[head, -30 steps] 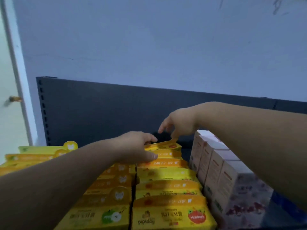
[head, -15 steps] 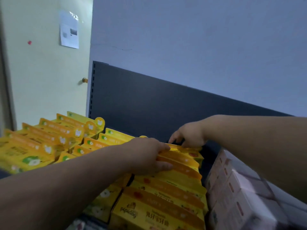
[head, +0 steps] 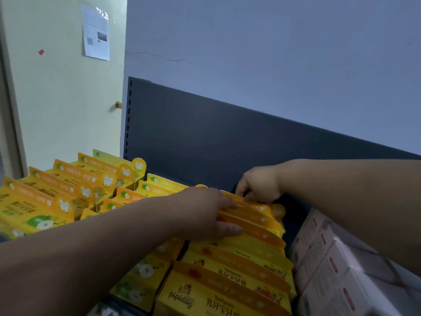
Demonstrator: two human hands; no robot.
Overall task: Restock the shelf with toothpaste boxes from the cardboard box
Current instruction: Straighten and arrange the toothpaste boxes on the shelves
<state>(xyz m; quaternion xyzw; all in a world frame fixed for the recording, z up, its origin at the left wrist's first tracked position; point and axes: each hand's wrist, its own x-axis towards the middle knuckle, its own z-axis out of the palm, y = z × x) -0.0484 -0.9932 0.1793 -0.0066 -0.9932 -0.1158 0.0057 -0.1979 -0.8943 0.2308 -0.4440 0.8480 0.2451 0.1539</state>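
Observation:
Yellow and orange toothpaste boxes stand in rows on the shelf. In the row with red fruit marks (head: 230, 270), my left hand (head: 205, 213) lies flat over the tops of the boxes near the back, fingers spread and pressing on them. My right hand (head: 259, 185) pinches the top edge of the rearmost toothpaste box (head: 255, 202) of that row, close to the dark back panel (head: 205, 142). The cardboard box is out of view.
More yellow boxes with green apple marks (head: 68, 190) fill the rows to the left. White and pink boxes (head: 330, 265) stand packed at the right. Behind the shelf is a blue-grey wall; a cream door with a paper notice (head: 95, 30) is at the left.
The view has swung left and tilted, showing the door and left rows. Both hands stay on the back of the same row; the right hand has settled lower onto the rearmost box.

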